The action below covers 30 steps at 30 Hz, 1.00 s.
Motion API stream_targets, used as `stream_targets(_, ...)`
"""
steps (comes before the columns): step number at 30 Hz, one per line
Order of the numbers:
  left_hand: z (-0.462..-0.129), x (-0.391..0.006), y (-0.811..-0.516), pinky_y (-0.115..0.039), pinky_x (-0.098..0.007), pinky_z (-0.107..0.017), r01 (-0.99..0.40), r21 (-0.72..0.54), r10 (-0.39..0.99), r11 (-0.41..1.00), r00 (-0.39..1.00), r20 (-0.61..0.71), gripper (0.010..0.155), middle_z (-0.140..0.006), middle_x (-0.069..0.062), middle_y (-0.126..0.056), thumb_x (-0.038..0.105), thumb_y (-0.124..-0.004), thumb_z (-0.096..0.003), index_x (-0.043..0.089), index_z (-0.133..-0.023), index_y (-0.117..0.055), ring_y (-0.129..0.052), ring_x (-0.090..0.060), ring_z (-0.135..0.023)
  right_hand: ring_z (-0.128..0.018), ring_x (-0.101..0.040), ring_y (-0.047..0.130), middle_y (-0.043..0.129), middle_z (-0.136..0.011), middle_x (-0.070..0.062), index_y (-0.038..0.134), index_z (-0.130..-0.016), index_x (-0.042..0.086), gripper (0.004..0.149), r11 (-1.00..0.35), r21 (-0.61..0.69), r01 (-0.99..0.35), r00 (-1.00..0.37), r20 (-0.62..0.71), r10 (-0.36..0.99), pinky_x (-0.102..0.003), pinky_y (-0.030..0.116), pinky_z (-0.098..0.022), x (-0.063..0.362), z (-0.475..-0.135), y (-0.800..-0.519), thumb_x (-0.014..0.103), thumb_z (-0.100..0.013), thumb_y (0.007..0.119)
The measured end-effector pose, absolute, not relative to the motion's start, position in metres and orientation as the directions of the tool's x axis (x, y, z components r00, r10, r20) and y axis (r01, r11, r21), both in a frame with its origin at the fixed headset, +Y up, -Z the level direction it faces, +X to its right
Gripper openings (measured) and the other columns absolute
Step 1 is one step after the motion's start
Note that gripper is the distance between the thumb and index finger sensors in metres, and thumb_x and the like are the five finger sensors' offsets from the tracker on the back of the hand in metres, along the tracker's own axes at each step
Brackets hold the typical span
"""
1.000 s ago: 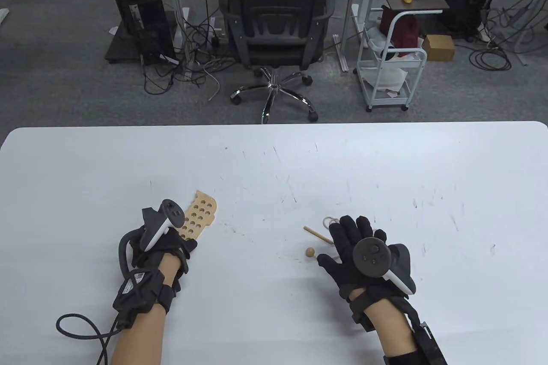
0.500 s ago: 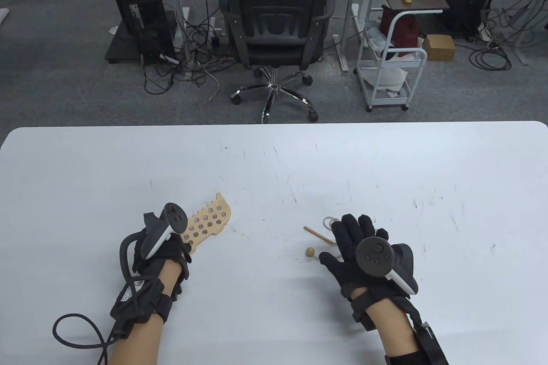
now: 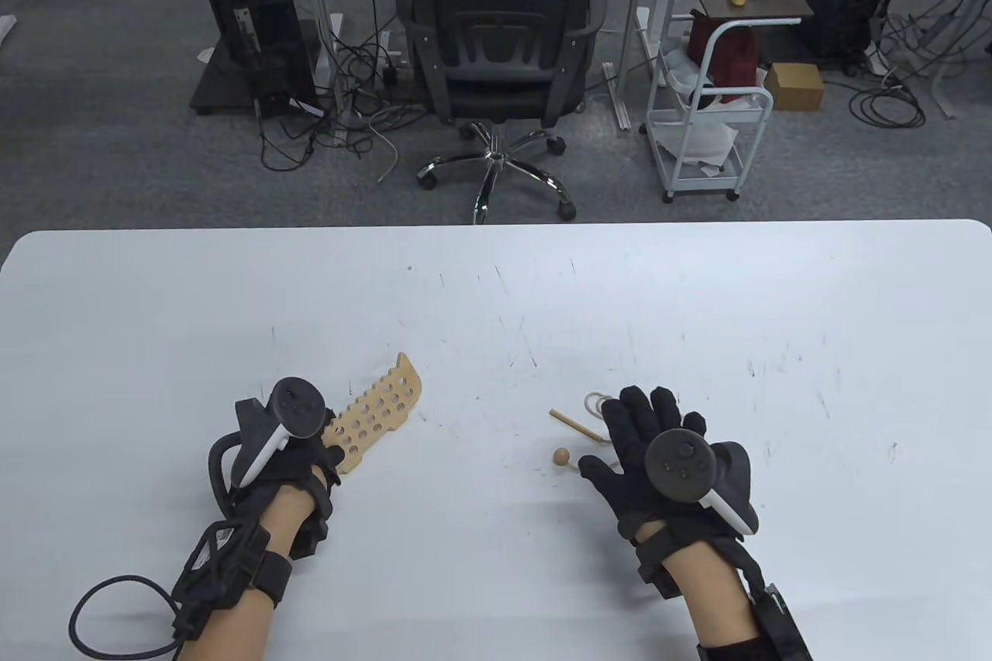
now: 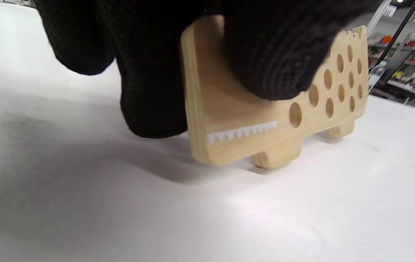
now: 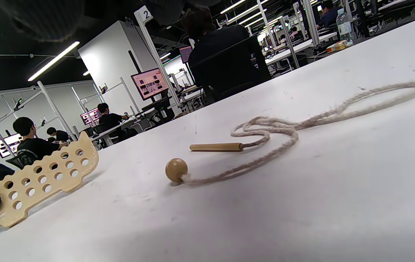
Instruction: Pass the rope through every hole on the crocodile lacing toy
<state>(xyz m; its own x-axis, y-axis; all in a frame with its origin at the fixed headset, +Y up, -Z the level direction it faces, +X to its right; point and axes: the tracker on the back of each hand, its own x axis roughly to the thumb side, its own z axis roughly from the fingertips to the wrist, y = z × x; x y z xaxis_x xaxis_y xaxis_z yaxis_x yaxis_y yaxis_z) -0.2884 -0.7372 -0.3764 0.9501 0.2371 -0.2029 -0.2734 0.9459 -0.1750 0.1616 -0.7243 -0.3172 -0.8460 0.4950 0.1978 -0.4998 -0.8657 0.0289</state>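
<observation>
The wooden crocodile (image 3: 377, 413) with several holes stands tilted on its feet on the white table (image 3: 496, 289). My left hand (image 3: 324, 453) grips its head end, with the thumb pressed on its face in the left wrist view (image 4: 265, 120). The rope lies loose on the table, with a wooden needle (image 3: 575, 425) at one end and a bead (image 3: 561, 456) at the other. My right hand (image 3: 620, 436) is held flat and open over the rope, holding nothing. The right wrist view shows the rope (image 5: 283, 131), needle (image 5: 216, 147), bead (image 5: 176, 169) and crocodile (image 5: 40, 178).
An office chair (image 3: 500, 33) and a white cart (image 3: 709, 111) stand on the floor beyond the table's far edge. A black cable (image 3: 101, 614) loops from my left wrist at the table's near left.
My left hand has drawn back toward me and to the left and turned the crocodile, so its tail end has swung to the right. My right hand has stayed in place.
</observation>
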Motion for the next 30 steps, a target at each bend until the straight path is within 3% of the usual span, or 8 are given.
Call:
stream_targets(6, -0.362, -0.287, -0.728, -0.081, -0.051, -0.060, -0.411, -0.044, 0.402, 0.911, 0.906, -0.129, 0.059, -0.075, 0.005, -0.098, 0.036, -0.088, -0.0355, 0.027, -0.091, -0.073, -0.109, -0.021, -0.056, -0.104, -0.041, 0.008, 0.025, -0.118, -0.005, 0.038, -0.109, 0.022, 0.079, -0.877, 0.012, -0.480, -0.858, 0.205, 0.472, -0.067, 0.010, -0.065, 0.162, -0.316, -0.722, 0.062, -0.047, 0.068)
stream_targets(12, -0.352, -0.289, -0.701, -0.079, -0.051, -0.062, -0.594, 0.067, 0.597, 0.802, 0.801, -0.047, 0.059, -0.076, 0.004, -0.096, 0.036, -0.086, -0.0373, 0.026, -0.093, -0.070, -0.107, -0.021, -0.056, -0.104, -0.041, 0.007, 0.025, -0.119, -0.005, 0.038, -0.109, 0.023, 0.079, -0.880, -0.002, -0.476, -0.860, 0.210, 0.465, -0.066, 0.008, -0.065, 0.161, -0.315, -0.721, 0.062, -0.047, 0.068)
stream_targets(18, -0.343, -0.289, -0.678, -0.078, -0.050, -0.063, -0.694, 0.156, 0.695, 0.703, 0.716, 0.056, 0.060, -0.077, 0.005, -0.094, 0.037, -0.083, -0.0388, 0.026, -0.095, -0.067, -0.105, -0.020, -0.056, -0.104, -0.041, 0.007, 0.025, -0.119, -0.005, 0.038, -0.109, 0.023, 0.079, -0.879, -0.020, -0.476, -0.862, 0.211, 0.461, -0.066, 0.007, -0.064, 0.162, -0.314, -0.720, 0.062, -0.047, 0.069)
stream_targets(26, -0.331, -0.291, -0.680, -0.078, -0.050, -0.064, -0.846, 0.148, 0.817, 0.513, 0.534, 0.218, 0.060, -0.079, 0.006, -0.091, 0.039, -0.081, -0.0406, 0.026, -0.097, -0.064, -0.105, -0.018, -0.056, -0.104, -0.041, 0.008, 0.024, -0.119, -0.005, 0.037, -0.109, 0.023, 0.079, -0.878, -0.025, -0.478, -0.863, 0.201, 0.464, -0.067, 0.009, -0.065, 0.163, -0.315, -0.721, 0.062, -0.047, 0.068)
stream_targets(30, -0.328, -0.292, -0.686, -0.076, -0.050, -0.065, -0.881, 0.122, 0.833, 0.457, 0.472, 0.287, 0.060, -0.080, 0.006, -0.090, 0.039, -0.080, -0.0415, 0.028, -0.098, -0.063, -0.103, -0.018, -0.058, -0.105, -0.042, 0.013, 0.025, -0.118, -0.005, 0.038, -0.108, 0.023, 0.079, -0.884, -0.047, -0.464, -0.873, 0.192, 0.448, -0.066, 0.024, -0.069, 0.164, -0.313, -0.720, 0.063, -0.047, 0.068)
